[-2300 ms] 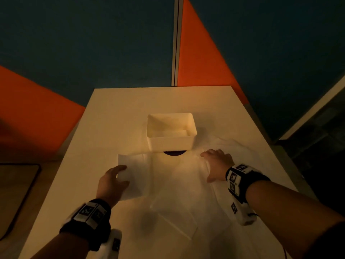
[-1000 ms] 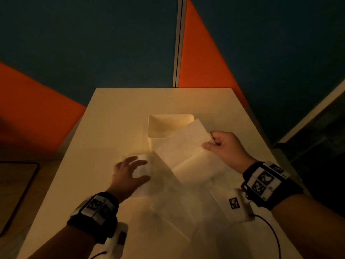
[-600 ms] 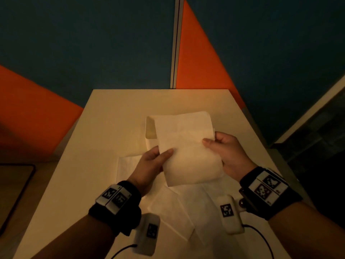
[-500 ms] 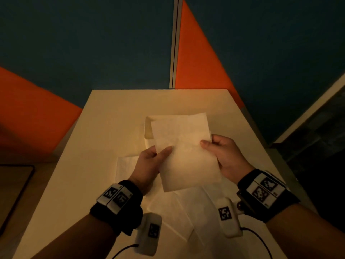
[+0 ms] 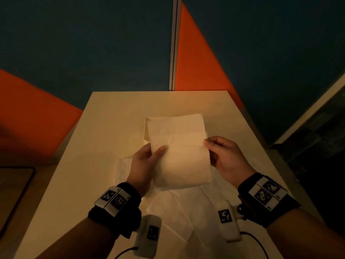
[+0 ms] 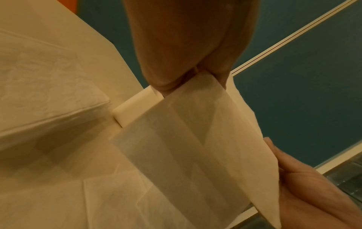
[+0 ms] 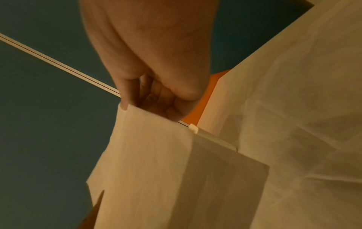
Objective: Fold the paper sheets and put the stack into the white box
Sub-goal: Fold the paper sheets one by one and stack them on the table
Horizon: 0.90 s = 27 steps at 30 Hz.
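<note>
Head view — paper sheet off the table, side edges pinched between thumb and fingers of left hand and right hand.

Two hands: left hand and right hand, each with one tagged wristband, so two wristbands, plus two small white camera units under the wrists. One white box, one table, one folded sheet held up. Loose flat sheets on the table look like three or four, overlapping and dim so count unsure; one folded pile at left.
</note>
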Each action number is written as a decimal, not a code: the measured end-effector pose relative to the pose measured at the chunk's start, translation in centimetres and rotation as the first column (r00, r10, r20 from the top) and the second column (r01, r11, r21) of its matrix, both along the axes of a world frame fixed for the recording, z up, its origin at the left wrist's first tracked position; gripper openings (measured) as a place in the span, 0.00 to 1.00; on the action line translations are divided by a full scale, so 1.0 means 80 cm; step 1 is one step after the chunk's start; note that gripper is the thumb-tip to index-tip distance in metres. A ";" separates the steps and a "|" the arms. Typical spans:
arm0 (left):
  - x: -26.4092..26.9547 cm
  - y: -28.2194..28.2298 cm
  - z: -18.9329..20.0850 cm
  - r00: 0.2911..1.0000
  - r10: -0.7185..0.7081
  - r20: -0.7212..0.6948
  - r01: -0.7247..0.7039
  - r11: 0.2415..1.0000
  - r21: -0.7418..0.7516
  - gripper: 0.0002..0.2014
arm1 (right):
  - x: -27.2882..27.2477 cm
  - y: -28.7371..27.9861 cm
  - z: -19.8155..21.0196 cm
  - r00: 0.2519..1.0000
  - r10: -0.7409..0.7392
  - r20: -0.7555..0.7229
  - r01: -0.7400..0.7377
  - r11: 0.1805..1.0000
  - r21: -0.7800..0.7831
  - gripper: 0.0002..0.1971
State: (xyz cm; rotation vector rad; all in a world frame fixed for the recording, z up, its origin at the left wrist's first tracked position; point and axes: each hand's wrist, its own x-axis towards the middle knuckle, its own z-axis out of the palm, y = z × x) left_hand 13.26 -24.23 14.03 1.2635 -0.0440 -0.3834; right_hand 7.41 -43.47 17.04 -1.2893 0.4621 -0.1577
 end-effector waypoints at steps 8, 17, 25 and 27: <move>0.008 0.004 0.009 0.994 0.008 0.113 -0.005 1.000 -0.031 0.11 | -0.001 0.000 -0.006 1.000 0.021 -0.019 -0.021 1.000 0.003 0.07; 0.010 0.006 0.011 0.999 -0.026 0.048 0.032 0.992 -0.124 0.13 | -0.002 0.004 -0.001 1.000 0.003 0.018 -0.006 0.986 0.168 0.10; 0.009 0.009 0.010 0.995 -0.093 -0.037 0.089 0.992 -0.088 0.13 | 0.004 0.009 0.000 0.996 -0.073 -0.052 0.077 0.993 0.084 0.07; 0.006 0.007 0.007 0.990 -0.137 -0.035 0.134 0.989 -0.060 0.15 | 0.005 0.014 0.001 0.994 -0.081 -0.075 0.083 0.996 0.027 0.05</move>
